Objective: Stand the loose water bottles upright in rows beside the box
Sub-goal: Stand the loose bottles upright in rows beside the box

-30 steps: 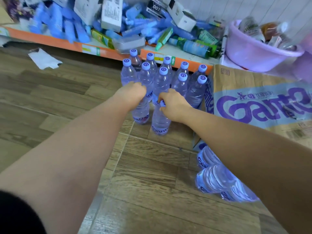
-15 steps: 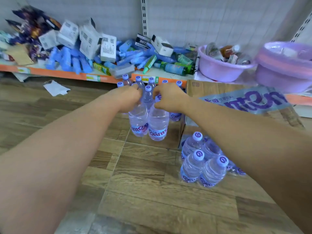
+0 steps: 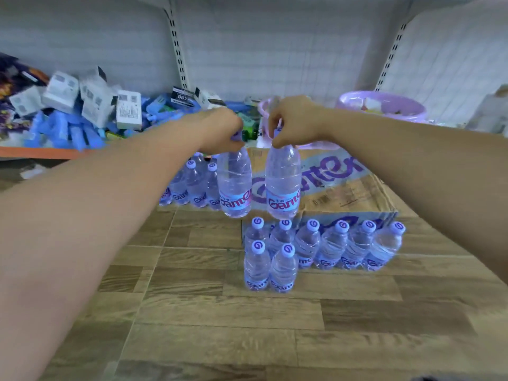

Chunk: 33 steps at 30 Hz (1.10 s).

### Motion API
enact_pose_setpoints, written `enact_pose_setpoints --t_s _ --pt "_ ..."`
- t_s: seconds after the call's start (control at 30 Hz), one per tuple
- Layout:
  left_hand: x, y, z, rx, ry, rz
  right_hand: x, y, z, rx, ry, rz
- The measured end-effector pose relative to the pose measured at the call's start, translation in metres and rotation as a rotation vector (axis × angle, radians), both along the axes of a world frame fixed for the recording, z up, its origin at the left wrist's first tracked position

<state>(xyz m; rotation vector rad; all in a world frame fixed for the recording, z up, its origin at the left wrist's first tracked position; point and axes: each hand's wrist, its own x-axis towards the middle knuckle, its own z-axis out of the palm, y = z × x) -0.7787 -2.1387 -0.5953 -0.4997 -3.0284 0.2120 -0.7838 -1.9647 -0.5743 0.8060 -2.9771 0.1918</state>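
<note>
The left hand (image 3: 222, 130) and right hand (image 3: 291, 122) each pinch a water bottle by its neck; the left bottle (image 3: 235, 185) and right bottle (image 3: 283, 185) hang upright, side by side, off the floor (image 3: 220, 325). The box (image 3: 343, 193) lies at their 3 o'clock. Standing rows (image 3: 316, 248) are at their 5 o'clock, and another standing group (image 3: 192, 185) at 9 o'clock.

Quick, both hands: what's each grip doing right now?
The left hand grips the left bottle by its top, held up.
The right hand grips the right bottle by its top, held up.
</note>
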Motion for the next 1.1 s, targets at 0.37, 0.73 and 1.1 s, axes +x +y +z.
enact_pose_setpoints --t_s 0.37,0.73,1.1 --pt "0.001 0.137 -0.008 0.078 -0.153 -0.264 0.018 0.116 -0.016 0.045 -0.31 -0.207" --pt "0.004 0.188 -0.092 0.09 -0.365 -0.304 0.027 0.164 -0.082 0.027 -0.536 -0.283" --pt "0.003 0.188 -0.186 0.109 -0.5 -0.158 0.023 0.155 -0.181 0.096 -0.668 -0.281"
